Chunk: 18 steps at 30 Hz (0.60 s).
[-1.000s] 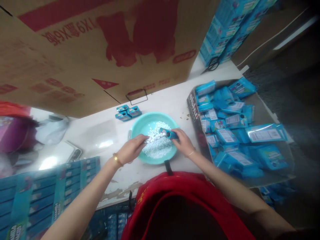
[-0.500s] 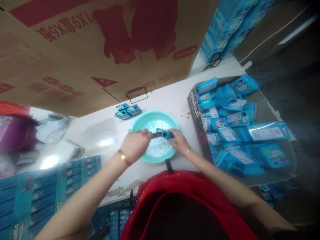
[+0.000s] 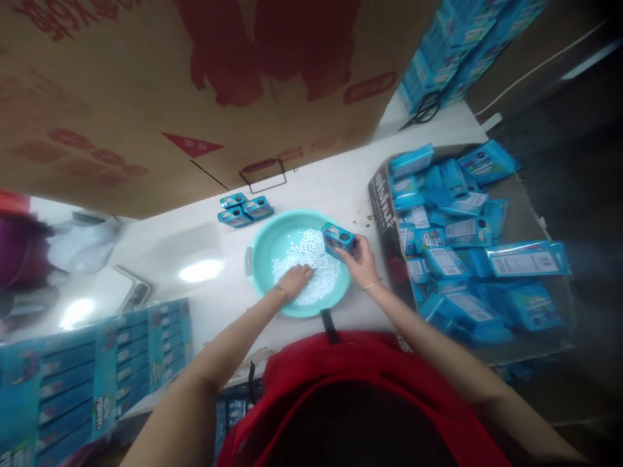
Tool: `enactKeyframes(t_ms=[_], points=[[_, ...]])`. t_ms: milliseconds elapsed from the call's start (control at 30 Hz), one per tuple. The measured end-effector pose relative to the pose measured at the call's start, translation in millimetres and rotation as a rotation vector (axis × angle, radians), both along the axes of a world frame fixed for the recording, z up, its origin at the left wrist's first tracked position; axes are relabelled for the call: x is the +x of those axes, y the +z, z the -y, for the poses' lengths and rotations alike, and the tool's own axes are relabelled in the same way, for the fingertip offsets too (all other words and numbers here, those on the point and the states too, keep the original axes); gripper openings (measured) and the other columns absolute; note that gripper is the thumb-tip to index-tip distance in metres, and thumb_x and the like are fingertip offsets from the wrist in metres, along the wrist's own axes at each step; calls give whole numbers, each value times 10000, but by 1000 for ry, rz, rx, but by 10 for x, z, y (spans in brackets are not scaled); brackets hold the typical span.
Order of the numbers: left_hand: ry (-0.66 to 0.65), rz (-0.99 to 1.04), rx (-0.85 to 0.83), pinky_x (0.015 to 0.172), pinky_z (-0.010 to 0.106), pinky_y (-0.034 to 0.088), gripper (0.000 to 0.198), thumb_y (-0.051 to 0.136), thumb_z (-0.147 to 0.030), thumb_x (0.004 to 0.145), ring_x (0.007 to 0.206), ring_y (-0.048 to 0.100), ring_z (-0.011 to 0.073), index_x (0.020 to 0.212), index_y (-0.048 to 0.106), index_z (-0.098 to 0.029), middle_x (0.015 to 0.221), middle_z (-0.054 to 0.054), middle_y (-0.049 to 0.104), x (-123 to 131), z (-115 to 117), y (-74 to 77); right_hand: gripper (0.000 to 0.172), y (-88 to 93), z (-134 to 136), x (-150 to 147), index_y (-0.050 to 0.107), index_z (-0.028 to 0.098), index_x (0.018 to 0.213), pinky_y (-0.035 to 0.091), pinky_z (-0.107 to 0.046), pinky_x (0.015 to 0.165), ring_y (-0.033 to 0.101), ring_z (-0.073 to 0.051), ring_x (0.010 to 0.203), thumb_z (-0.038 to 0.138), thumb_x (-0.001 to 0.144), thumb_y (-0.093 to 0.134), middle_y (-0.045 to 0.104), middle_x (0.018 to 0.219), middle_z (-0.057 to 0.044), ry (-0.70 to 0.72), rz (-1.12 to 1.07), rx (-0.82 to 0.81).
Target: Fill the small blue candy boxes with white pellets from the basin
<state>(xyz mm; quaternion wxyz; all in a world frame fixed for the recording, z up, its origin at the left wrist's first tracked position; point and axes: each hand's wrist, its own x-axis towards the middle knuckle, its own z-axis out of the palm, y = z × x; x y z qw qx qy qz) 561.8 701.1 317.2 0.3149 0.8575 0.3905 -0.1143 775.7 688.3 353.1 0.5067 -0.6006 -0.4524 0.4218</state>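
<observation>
A light-green plastic basin (image 3: 261, 250) holds a heap of small white pellets (image 3: 321, 272). My left hand (image 3: 294, 283) is down in the basin, its fingers closed and touching the pellets. A small dark tool mostly hidden by the hand shows only as a sliver at the fingertips. Above the basin's right rim, my right hand (image 3: 361, 261) grips a small blue printed box (image 3: 337, 239) between thumb and fingers. The box is tilted, and its contents cannot be made out.
Three small blue boxes (image 3: 246, 208) stand behind the basin. At right is an open carton (image 3: 387, 211) full of blue packs. Black scissors (image 3: 424, 111) lie by stacked blue packs. A big cardboard box (image 3: 292, 71) rises behind. Blue packs (image 3: 92, 363) lie in rows at left.
My left hand has moved away from the blue box and down into the pellets with the dark tool. My right hand has shifted slightly right and up with the box.
</observation>
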Motion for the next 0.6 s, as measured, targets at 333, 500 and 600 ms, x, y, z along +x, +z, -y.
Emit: enactKeyframes(t_ms=[333,500,600], points=[[157,332,-168,872,334,470,243,447,-280,912,965,588,193,1115,530,-174,1076,86,620,-349,105,510,406,36,41,97,493,222,1078,477,-366,873,581,-208,935,407,768,679,596,1016,-43,59,73,47],[192,423,-71,877,337,471,244,445,-292,921,976,585,189,1123,534,-186,1058,85,616,-532,-55,1204,322,149,150,102,526,222,1115,462,-390,898,567,-234,1002,316,819,614,592,1063,-66,153,273,124],[129,289,67,835,339,482,232,426,-279,925,935,589,187,1108,538,-192,1031,74,614,-493,-173,1601,306,164,186,44,527,232,1140,454,-425,931,558,-247,1047,263,838,568,589,1102,-78,246,317,185]])
